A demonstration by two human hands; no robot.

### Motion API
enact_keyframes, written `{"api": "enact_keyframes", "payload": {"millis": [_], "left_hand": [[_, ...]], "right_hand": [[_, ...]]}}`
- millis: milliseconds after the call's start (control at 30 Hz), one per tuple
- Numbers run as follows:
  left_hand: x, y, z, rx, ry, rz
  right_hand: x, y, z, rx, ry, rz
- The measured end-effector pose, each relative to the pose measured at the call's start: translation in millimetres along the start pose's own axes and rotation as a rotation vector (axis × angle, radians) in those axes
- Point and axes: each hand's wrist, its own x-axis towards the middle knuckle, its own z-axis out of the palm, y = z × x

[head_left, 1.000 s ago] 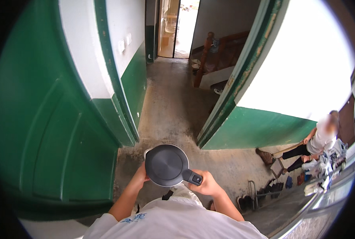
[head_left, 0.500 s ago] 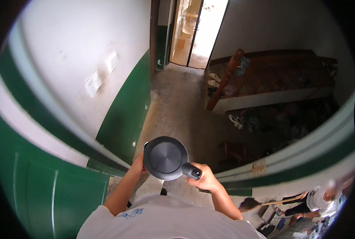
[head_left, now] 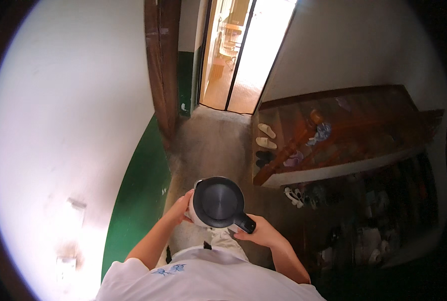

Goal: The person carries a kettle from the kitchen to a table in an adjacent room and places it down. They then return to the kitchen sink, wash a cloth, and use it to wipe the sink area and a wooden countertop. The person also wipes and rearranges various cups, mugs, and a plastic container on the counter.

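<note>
An electric kettle [head_left: 218, 202] is held upright in front of my body, seen from above with its round dark lid uppermost. Its pale body shows below the lid at the left. My right hand [head_left: 261, 232] is closed round the black handle, which points toward the lower right. Against the kettle's left side my left hand [head_left: 184, 206] supports the body, its fingers pressed to the wall and partly hidden beneath it. The kettle's inside cannot be seen through the lid.
Ahead, a concrete passage [head_left: 211, 133] leads to a bright glass sliding door [head_left: 228, 60]. Wooden stairs with a railing [head_left: 283, 163] rise at the right, pale slippers [head_left: 266, 143] on a lower step. White shoes [head_left: 293, 196] lie below. A green-and-white wall [head_left: 138, 185] runs along the left.
The doorway at my sides has passed out of view, and the stairs and sliding door appear nearer. Both hands keep hold of the kettle. The person with a broom is no longer visible.
</note>
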Motion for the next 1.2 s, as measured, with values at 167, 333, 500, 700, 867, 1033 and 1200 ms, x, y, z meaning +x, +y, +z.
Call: {"api": "enact_keyframes", "payload": {"millis": [167, 333, 500, 700, 867, 1033, 1200], "left_hand": [[156.0, 76.8, -13.3, -0.051, -0.045, 0.016], [296.6, 182.6, -34.1, -0.074, -0.019, -0.027], [401.6, 336.8, -2.0, 0.002, -0.024, 0.005], [580.0, 491.2, -15.5, 0.114, -0.165, -0.019], [728.3, 621.2, 2.9, 0.282, -0.377, -0.052], [967.1, 719.7, -8.0, 0.604, -0.510, 0.280], [1070.0, 934.7, 107.0, 0.483, -0.174, 1.072]], "right_hand": [[142.2, -0.3, -102.9, 0.034, -0.114, 0.018], [291.8, -25.8, -207.9, 0.215, -0.341, 0.018], [437.4, 8.4, -296.1, 0.443, -0.201, -0.040], [604.4, -11.2, -396.4, 0.406, -0.136, 0.047], [720.2, -28.5, -498.5, 0.467, -0.085, 0.094], [845.6, -19.8, -585.7, 0.619, 0.135, 0.058], [965.0, -10.6, -708.6, 0.635, 0.245, 0.051]]}}
